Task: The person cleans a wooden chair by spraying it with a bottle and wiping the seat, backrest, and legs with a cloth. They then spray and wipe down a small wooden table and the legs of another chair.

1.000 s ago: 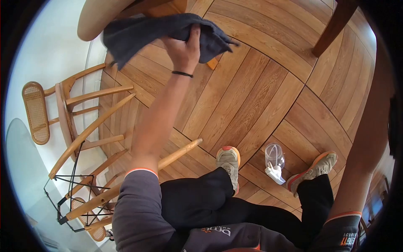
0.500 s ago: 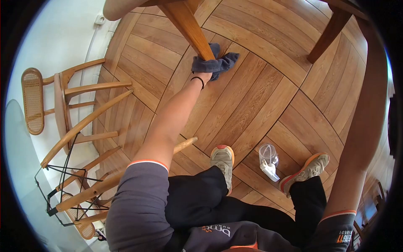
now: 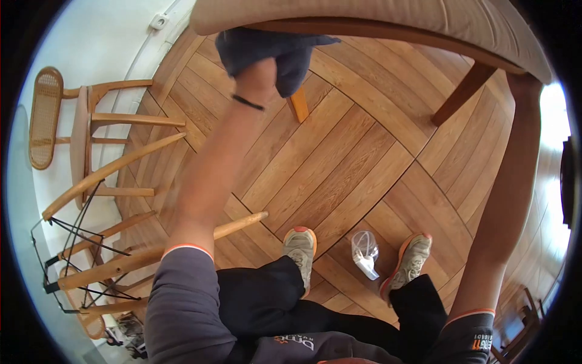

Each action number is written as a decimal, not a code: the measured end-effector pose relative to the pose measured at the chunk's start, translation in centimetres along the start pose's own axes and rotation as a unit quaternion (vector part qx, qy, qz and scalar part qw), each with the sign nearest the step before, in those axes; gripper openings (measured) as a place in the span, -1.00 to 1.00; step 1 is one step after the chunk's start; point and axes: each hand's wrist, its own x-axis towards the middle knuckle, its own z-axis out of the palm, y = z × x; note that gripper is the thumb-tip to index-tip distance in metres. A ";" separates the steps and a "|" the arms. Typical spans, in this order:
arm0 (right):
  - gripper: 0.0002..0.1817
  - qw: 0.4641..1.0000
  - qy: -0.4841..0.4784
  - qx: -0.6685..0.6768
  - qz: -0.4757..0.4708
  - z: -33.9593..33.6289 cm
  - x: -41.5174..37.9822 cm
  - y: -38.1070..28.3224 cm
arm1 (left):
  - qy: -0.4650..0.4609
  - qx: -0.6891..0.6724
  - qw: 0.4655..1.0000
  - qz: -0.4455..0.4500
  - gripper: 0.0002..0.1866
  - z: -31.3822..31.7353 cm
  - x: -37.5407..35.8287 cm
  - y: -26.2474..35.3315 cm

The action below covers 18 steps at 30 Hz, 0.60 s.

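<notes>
A chair with a beige padded seat (image 3: 388, 15) fills the top of the view, two of its wooden legs (image 3: 464, 94) pointing down to the floor. My left hand (image 3: 257, 76) is closed on a dark blue-grey cloth (image 3: 291, 60), which it presses round the upper part of the left leg, just below the seat frame. Its fingers are mostly covered by the cloth and slightly blurred. At the right end of the seat, my right hand (image 3: 525, 86) grips the chair's edge, with the fingertips out of sight behind it.
A clear spray bottle with a white head (image 3: 365, 255) stands on the wooden floor (image 3: 339, 164) between my shoes (image 3: 299, 247). Several wooden chair legs (image 3: 139, 120) and a black wire frame jut in from the left. A wall socket (image 3: 159, 22) is at upper left.
My left hand and the cloth have moved from the leg's lower end up to near the seat. More of the seat shows at the top, and the floor view has shifted.
</notes>
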 end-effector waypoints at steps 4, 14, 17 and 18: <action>-0.41 0.999 -0.022 0.024 0.017 -1.0 1.1 0.5 | -0.238 -0.479 0.845 -0.016 -0.55 -4.8 5.1 3.3; -0.42 0.995 -0.073 -0.007 0.071 -6.3 6.2 2.8 | 0.027 -0.229 0.973 0.013 -0.65 0.6 1.3 7.1; -0.45 0.994 -0.083 0.033 0.056 -4.4 4.6 2.8 | 0.190 -0.073 0.979 0.021 -0.66 5.3 -0.7 9.4; -0.46 0.994 -0.089 0.039 0.052 -4.2 4.4 2.9 | 0.244 -0.032 0.969 0.023 -0.66 6.7 -1.3 10.1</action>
